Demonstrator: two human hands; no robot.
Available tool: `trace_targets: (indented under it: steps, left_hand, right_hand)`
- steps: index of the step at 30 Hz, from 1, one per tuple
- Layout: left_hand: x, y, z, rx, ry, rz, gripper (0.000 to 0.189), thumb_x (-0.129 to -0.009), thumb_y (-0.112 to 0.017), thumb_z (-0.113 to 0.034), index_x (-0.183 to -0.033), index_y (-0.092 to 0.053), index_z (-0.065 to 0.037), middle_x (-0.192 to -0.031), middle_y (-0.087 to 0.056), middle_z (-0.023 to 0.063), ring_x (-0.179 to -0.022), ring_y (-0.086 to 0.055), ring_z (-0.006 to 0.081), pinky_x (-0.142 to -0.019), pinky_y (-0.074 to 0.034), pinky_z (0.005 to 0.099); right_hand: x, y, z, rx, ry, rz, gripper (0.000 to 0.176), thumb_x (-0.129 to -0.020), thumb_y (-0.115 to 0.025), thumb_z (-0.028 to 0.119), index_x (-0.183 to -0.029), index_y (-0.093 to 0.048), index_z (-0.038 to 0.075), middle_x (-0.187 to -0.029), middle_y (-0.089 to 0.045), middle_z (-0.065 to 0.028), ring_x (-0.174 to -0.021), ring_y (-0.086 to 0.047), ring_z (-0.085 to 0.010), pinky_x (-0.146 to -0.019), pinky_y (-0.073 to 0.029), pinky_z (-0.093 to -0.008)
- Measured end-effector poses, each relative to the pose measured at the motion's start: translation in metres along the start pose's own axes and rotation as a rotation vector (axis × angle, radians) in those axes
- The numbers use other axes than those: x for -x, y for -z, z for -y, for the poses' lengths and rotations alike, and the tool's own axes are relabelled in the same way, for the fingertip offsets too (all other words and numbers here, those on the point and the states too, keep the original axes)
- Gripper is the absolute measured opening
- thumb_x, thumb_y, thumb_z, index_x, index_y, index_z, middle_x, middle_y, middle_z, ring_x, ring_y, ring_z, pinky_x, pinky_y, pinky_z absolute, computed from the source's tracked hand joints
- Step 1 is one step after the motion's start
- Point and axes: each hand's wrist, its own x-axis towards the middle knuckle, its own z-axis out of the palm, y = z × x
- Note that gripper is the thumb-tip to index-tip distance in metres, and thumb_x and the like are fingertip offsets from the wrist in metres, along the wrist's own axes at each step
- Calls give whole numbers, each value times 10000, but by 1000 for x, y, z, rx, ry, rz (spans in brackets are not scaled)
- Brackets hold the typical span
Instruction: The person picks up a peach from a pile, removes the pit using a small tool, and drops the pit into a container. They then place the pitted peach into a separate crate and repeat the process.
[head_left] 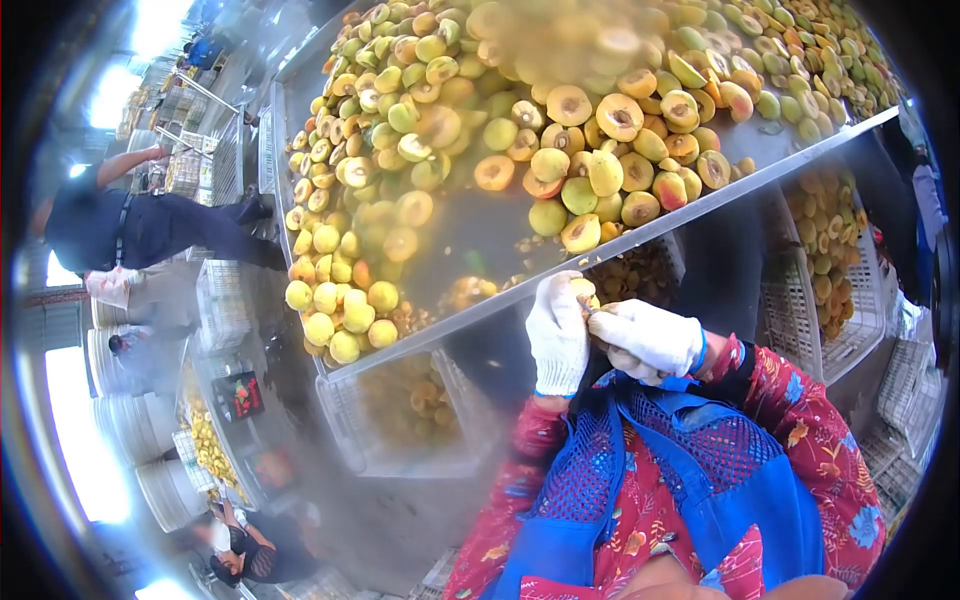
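Note:
My left hand [558, 335], in a white knitted glove, is closed around a small yellow peach [582, 288] just beyond the metal table's near edge. Beside it, my right hand [655, 340], gloved too, is closed with its fingertips against the fruit. A small dark tip shows between the two hands; most of what the right fingers grip is hidden. On the metal table [480, 235] lie many yellow-green peaches [605, 172], many cut in half with brown centres showing. Part of the pile is blurred by smears on the view.
Below the table edge stand a white crate [400, 455] with fruit pieces and another crate [850, 335] of halves at right. A person [160, 225] in dark clothes stands at left. Another person [250, 550] is by a farther table of yellow fruit [212, 450]. Buckets [135, 440] stand at far left.

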Motion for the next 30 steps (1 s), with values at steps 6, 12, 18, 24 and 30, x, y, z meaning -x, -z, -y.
trace_targets:
  steps: [6, 12, 18, 24, 30]
  left_hand:
    - [-4, -2, 4, 178, -62, 72, 376, -1103, -412, -305, -1125, -643, -10, -911, -725, 113, -816, -688, 166, -765, -535, 299]
    - [-7, -4, 7, -80, -40, 163, 322, -1079, -436, -260, -1101, -654, -24, -845, -722, 113, -771, -695, 199, -722, -545, 336]
    - [-3, -4, 18, 53, -176, 161, 270, -1065, -430, -171, -1098, -654, -24, -944, -708, 138, -846, -693, 222, -787, -550, 343]
    - [-5, -1, 15, 65, -168, 134, 298, -1088, -464, -278, -1112, -642, -39, -914, -696, 130, -848, -688, 213, -778, -537, 339]
    - [2, -7, 28, 200, -40, 146, 399, -1108, -414, -366, -1116, -632, -32, -946, -671, 67, -891, -614, 129, -818, -504, 290]
  right_hand:
    - [-13, 23, -18, -881, -213, 507, 460, -1097, -376, 457, -960, -550, 54, -543, -417, 13, -332, -321, -72, -297, -261, -242]
    - [-9, 26, -28, -781, -222, 346, 444, -1087, -415, 459, -942, -554, 63, -551, -428, 20, -349, -334, -63, -310, -273, -241]
    - [-21, 42, -56, -1105, -273, 609, 463, -1084, -394, 448, -1044, -594, 33, -571, -410, 48, -348, -340, -59, -319, -285, -245]
    - [-24, 36, -54, -1165, -175, 725, 548, -1080, -317, 520, -1039, -527, 15, -534, -352, 88, -321, -307, -37, -302, -257, -238]
    - [-26, 35, -61, -1155, -160, 747, 575, -1079, -319, 530, -1082, -543, 1, -543, -382, 76, -328, -350, -35, -303, -289, -239]
